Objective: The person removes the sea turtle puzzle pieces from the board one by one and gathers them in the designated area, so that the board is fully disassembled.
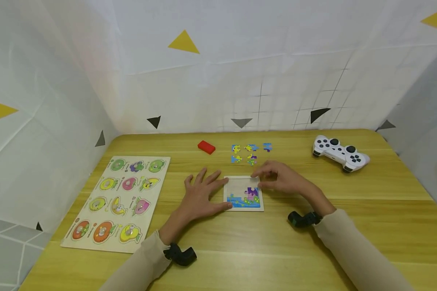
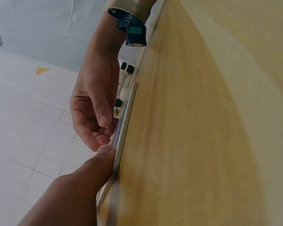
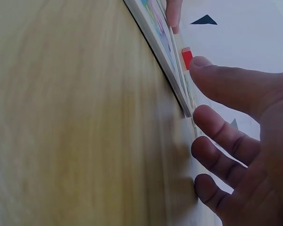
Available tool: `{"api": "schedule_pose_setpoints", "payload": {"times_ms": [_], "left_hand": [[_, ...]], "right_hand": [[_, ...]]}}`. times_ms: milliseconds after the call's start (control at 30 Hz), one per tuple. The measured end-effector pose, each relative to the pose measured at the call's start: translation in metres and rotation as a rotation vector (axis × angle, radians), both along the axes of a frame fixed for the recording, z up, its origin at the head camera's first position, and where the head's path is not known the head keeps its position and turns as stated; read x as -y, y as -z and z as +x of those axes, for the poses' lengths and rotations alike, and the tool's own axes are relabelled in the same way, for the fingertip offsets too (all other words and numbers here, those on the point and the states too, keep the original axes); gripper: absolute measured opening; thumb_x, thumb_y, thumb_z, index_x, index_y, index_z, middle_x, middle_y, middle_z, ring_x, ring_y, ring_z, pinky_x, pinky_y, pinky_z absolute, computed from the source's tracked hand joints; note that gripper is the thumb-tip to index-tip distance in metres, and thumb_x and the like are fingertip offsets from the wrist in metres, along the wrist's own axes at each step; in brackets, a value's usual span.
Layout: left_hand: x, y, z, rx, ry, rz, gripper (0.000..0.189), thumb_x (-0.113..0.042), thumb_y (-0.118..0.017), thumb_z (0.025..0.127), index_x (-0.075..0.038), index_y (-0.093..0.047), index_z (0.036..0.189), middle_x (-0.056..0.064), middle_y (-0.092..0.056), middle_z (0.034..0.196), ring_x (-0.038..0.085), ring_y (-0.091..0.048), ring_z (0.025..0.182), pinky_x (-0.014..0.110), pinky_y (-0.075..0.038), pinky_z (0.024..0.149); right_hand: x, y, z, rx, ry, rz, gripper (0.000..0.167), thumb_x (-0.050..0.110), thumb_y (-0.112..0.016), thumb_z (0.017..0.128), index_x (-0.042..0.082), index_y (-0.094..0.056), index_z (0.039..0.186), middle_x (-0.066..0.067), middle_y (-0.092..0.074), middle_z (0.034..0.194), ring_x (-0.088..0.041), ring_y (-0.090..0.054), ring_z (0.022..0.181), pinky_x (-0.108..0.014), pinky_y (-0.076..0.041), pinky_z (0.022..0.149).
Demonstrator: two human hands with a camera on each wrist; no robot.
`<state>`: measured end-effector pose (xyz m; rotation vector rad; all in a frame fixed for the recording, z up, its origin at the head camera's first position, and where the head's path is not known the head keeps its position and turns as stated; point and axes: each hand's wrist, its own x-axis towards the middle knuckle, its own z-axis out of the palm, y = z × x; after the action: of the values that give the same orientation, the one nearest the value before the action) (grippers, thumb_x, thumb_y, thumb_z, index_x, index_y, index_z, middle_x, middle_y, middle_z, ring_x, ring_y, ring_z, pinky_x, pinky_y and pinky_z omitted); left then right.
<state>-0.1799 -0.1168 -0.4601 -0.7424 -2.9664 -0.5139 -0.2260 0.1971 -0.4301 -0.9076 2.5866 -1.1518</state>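
A small jigsaw tray [image 1: 261, 202] with a pale rim lies mid-table. Blue, green and purple pieces [image 1: 245, 201] fill its bottom and lower right; bare board shows in the rest. My left hand [image 1: 204, 196] is spread at the tray's left side, its thumb and a fingertip touching the rim. At the top right corner is my right hand [image 1: 282, 178], fingers loosely bent. The right wrist view shows nothing between the right hand's thumb and fingers [image 3: 221, 127]. Several loose jigsaw pieces [image 1: 236, 148] lie beyond the tray.
To the left lies a wooden fruit peg puzzle board [image 1: 125, 194]. A red block [image 1: 206, 147] sits behind the left hand. At the back right is a white game controller [image 1: 339, 152]. White patterned cloth walls [image 1: 211, 89] rise behind and beside the wooden table [image 1: 240, 250].
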Motion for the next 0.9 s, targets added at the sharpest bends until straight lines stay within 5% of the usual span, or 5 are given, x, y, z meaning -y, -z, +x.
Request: {"api": "schedule_pose_setpoints", "payload": {"times_ms": [367,900], "left_hand": [[0.0,0.0,0.0,-0.019,0.002,-0.01,0.079,-0.081,-0.056,0.083,-0.042,-0.046,0.151,-0.007,-0.035,0.166,0.038,-0.017,0.158,0.071,-0.012,0.114],[0.0,0.0,0.001,-0.017,0.008,-0.002,0.08,-0.081,-0.056,0.082,-0.042,-0.047,0.151,-0.005,-0.036,0.166,0.039,-0.018,0.157,0.072,-0.012,0.114]], "right_hand": [[0.006,0.0,0.004,-0.007,-0.056,0.065,0.031,0.019,-0.083,0.086,0.027,-0.077,0.115,0.004,-0.067,0.112,-0.017,-0.054,0.105,-0.038,-0.042,0.092],[0.013,-0.005,0.015,-0.066,-0.146,0.165,0.039,0.019,-0.083,0.084,0.023,-0.075,0.122,-0.002,-0.06,0.106,-0.02,-0.046,0.104,-0.038,-0.035,0.091]]}}
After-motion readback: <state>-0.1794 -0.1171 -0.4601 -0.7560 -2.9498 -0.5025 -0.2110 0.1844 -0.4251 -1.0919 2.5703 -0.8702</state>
